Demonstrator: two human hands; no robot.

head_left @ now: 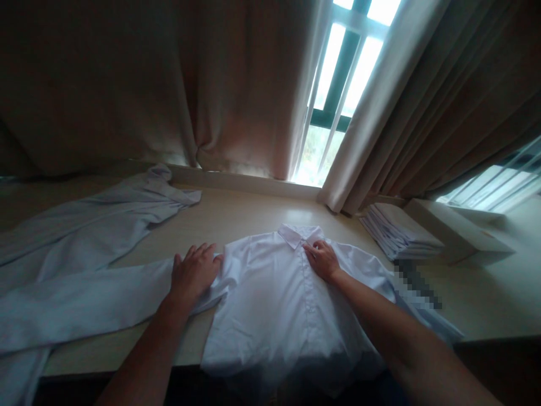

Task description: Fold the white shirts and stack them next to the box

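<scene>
A white collared shirt [270, 299] lies front up on the table, its collar toward the window and its hem over the near edge. My left hand [196, 273] rests flat on the shirt's left-side sleeve, near the shoulder, with the fingers spread. Just below the collar [291, 234], my right hand [322, 258] has its fingers drawn together on the button placket, closed on the cloth there. The fingertips' exact hold is hard to make out. The right-side sleeve partly passes behind my right forearm.
More white shirts [93, 237] lie loosely spread at the left. A stack of folded white shirts [401, 228] stands at the back right, beside a pale box [460, 228]. Long curtains [249, 84] hang behind the wooden tabletop [236, 206], around a window [329, 96].
</scene>
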